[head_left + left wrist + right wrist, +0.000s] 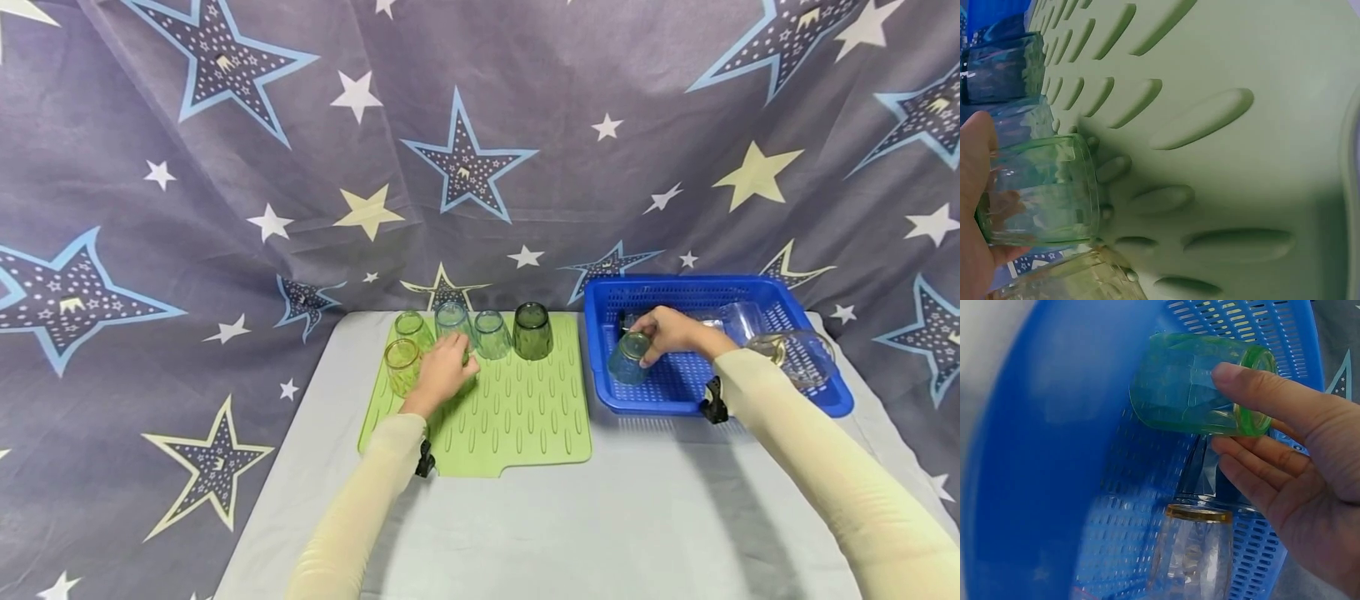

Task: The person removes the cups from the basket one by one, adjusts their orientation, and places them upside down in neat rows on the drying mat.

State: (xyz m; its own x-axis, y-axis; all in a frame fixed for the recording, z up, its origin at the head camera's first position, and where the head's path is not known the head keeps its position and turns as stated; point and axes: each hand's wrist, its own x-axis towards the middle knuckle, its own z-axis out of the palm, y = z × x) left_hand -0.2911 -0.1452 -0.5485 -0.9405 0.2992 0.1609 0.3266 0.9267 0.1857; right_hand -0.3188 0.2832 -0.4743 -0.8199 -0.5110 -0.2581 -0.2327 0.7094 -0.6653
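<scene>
1. My left hand (442, 372) was grasping a green glass (1041, 190) by its upper end, over the green mat (525, 425); the glass was mouth down, its rim at the mat, though I couldn't tell whether it touched.
2. My right hand (667, 331) had a second green glass (630, 360) pinched between thumb and fingers, base up, inside the blue basket (652, 407), near its left wall.
3. Near my left hand, an amber-ringed glass (402, 367) stood upside down on the mat, with a pale green glass (414, 332) behind it.
4. Along the mat's back stood a blue glass (452, 318), a pale blue glass (492, 336) and a dark glass (532, 332).
5. A clear glass with an amber base (1194, 550) lay in the basket.
6. Starry cloth (300, 167) hung behind the white table (600, 525).
</scene>
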